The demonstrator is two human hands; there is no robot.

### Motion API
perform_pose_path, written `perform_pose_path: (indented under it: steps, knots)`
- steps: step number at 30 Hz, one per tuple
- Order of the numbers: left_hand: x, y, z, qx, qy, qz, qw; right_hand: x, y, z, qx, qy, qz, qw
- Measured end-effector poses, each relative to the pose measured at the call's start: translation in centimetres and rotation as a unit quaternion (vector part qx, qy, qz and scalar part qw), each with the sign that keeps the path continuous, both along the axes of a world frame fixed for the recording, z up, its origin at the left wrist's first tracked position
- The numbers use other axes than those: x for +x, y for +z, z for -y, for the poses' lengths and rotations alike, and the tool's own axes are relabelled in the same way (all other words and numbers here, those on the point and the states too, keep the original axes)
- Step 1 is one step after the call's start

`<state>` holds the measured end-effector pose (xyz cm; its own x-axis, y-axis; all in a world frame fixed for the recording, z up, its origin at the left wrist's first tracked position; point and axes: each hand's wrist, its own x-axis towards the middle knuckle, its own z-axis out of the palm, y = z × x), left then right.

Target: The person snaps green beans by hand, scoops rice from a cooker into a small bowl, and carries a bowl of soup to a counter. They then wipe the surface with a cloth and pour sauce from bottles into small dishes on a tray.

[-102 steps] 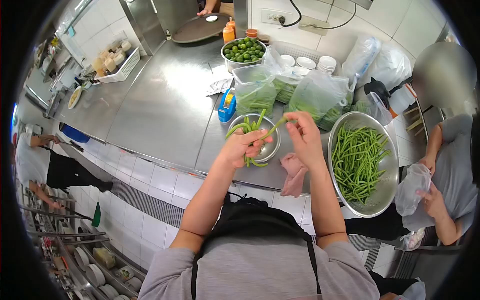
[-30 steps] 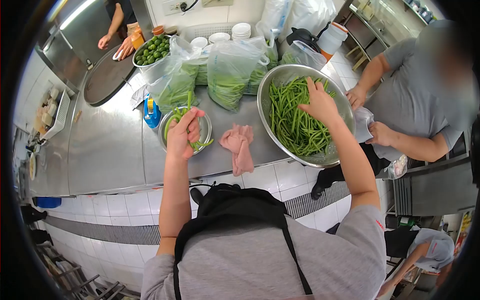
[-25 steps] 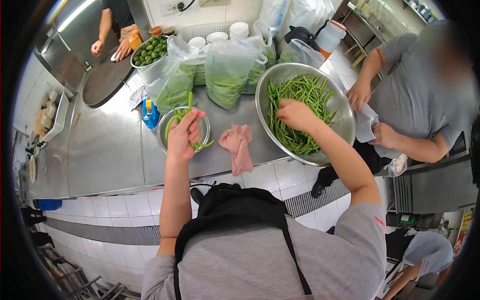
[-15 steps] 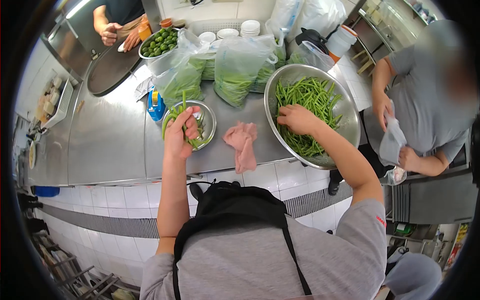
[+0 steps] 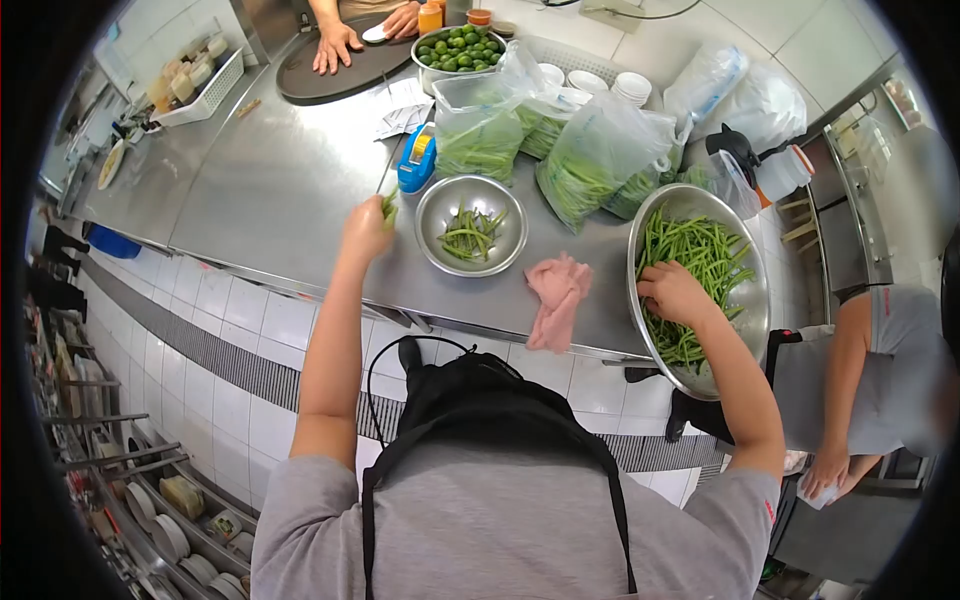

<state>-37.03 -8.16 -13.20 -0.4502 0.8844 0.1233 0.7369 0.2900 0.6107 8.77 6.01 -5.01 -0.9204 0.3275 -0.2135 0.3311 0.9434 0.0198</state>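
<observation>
Fingers closed round some green beans, my left hand is over the counter, left of a small steel bowl. That bowl holds cut bean pieces. My right hand reaches into a large steel bowl full of long green beans; its fingers are bent into the beans and their tips are hidden. Between the two bowls lies a pink cloth at the counter's front edge.
Behind the bowls stand plastic bags of beans, a blue tape dispenser and a bowl of green limes. A person's hands rest on a dark round tray. At the right, another person holds something pale.
The view has swung, shifting the counter to the right in the picture. My left hand has moved left, off the small bowl, with beans in it. My right hand remains in the large bowl.
</observation>
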Motion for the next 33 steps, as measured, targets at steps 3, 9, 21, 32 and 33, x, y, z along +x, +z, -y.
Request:
perform_pose_path:
  steps: [3, 9, 21, 32, 33]
  knots:
    - [-0.5, -1.3, -0.5, -0.072, 0.022, -0.064, 0.995, 0.3, 0.5, -0.5, 0.034, 0.022, -0.018, 0.999]
    - [1.7, 2.4, 1.8, 0.078, 0.034, -0.138, 0.987, 1.8, 4.6, -1.2, -0.195, -0.147, -0.335, 0.910]
    - [25.4, 15.2, -8.0, 0.161, -0.319, 0.324, 0.876, -1.7, 7.8, 2.1, -0.520, -0.355, -0.357, 0.690]
    - [10.8, 13.4, -5.6, -0.005, -0.185, 0.243, 0.952, -4.2, 9.2, 3.5, -0.031, -0.330, -0.264, 0.906]
    - [9.4, 11.2, -5.2, -0.009, -0.165, 0.248, 0.955, -3.0, 7.3, 3.4, 0.085, -0.301, -0.260, 0.914]
